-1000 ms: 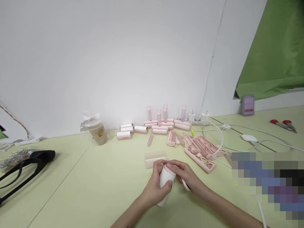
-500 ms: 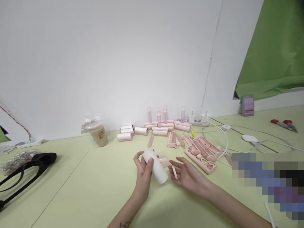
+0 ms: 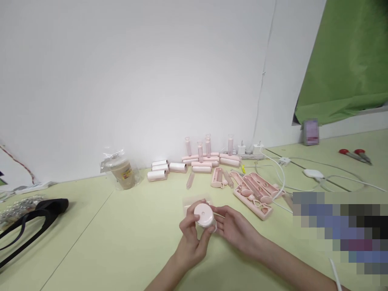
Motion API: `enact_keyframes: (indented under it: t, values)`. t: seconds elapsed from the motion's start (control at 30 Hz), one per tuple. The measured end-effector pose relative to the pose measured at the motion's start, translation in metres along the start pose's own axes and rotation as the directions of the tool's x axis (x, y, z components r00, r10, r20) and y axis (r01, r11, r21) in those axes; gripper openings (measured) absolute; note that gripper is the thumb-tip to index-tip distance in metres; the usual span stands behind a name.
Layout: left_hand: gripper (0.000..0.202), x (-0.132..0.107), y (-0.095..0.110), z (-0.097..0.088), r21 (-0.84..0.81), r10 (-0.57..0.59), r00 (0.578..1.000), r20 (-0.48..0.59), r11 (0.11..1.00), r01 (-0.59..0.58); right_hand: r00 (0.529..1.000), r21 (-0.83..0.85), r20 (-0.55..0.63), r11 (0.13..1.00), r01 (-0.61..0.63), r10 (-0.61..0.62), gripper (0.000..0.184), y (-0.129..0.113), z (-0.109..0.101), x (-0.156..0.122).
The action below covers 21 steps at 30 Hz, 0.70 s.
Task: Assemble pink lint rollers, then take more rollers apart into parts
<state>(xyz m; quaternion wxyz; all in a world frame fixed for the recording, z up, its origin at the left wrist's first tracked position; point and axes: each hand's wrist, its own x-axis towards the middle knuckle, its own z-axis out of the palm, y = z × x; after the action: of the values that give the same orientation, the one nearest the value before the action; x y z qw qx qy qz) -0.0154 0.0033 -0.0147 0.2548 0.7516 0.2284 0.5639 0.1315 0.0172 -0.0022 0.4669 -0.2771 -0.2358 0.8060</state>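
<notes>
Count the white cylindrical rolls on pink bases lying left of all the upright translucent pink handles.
4: front roll, middle roll behind it, back roll behind that, right-hand roll beside them. More may be hidden.

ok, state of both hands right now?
Left hand: closed around the pink-capped white roll.
Right hand: loosely open beside it; contact unclear.

Left hand (image 3: 191, 237) curled, right hand (image 3: 239, 231) looser

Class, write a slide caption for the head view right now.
Left hand grips a pink-capped roll, right hand close beside it, over a yellow-green table.
</notes>
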Motion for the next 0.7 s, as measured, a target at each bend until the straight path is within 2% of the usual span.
enact_keyframes:
  t: [0.13,0.23,0.33,0.43,0.5,0.57,0.7]
  values:
    - [0.041,-0.005,-0.004,-0.003,0.104,0.169,0.975,0.147,0.977,-0.186,1.0,0.007,0.018,1.0,-0.02,0.02,0.008,0.002,0.005,-0.001]
    - [0.037,-0.01,-0.007,-0.004,0.156,0.227,0.947,0.228,0.951,-0.265,0.999,0.01,0.022,0.999,-0.044,0.044,0.009,0.002,0.01,-0.004]
    - [0.036,-0.011,-0.008,-0.005,0.149,0.214,0.931,0.295,0.953,-0.266,1.0,0.017,0.011,1.0,-0.026,0.025,0.019,-0.001,0.012,-0.007]
    - [0.048,-0.009,-0.004,-0.007,0.133,0.093,0.928,0.36,0.98,-0.149,1.0,0.024,0.003,0.999,0.023,-0.023,0.027,-0.005,0.012,-0.01]
    - [0.057,-0.007,0.0,-0.009,0.152,0.025,0.908,0.419,0.984,-0.097,1.0,-0.024,0.019,0.999,0.025,-0.025,0.029,-0.006,0.012,-0.012]
    - [0.061,-0.005,0.005,-0.01,0.172,0.029,0.882,0.471,0.977,-0.124,0.997,-0.121,0.073,0.993,0.015,-0.006,0.031,-0.005,0.011,-0.014]
    - [0.068,-0.003,0.008,-0.012,0.195,0.155,0.839,0.521,0.936,-0.294,0.982,-0.308,0.188,0.949,0.07,-0.012,0.039,-0.007,0.006,-0.014]
